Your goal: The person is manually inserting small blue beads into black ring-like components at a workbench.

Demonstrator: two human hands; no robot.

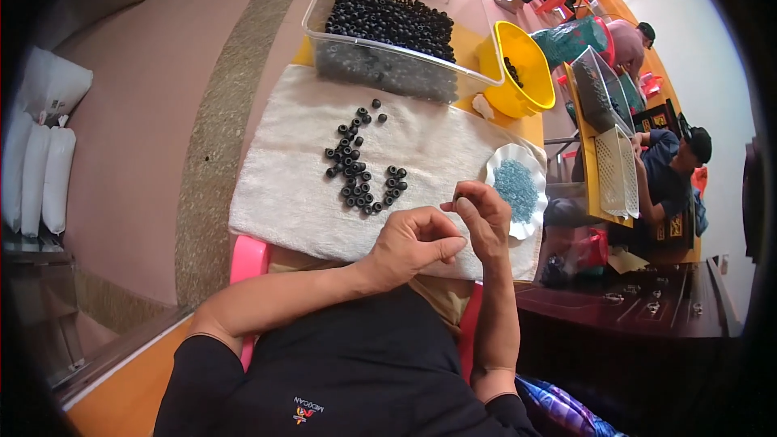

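Both hands meet over the near edge of a white terry-cloth towel spread on a yellow tabletop. Left hand curled, thumb and forefinger pinched together toward the right hand; what sits in the pinch is too small to tell. Right hand also curled, fingertips closed on a small dark piece at its upper edge — likely one of the black rings, though I cannot tell for sure.

A loose scatter of small black ring-shaped pieces lies on the towel, just beyond the hands and a little to the left, apart from them. A white scalloped paper dish holding tiny pale-blue beads sits just right of the right hand, on the towel's right edge.

Farther back: a clear rectangular plastic tub heaped with the same black rings, touching the towel's far edge; a yellow plastic bucket beside it — a few dark pieces inside.

Other people work at a table to the right.
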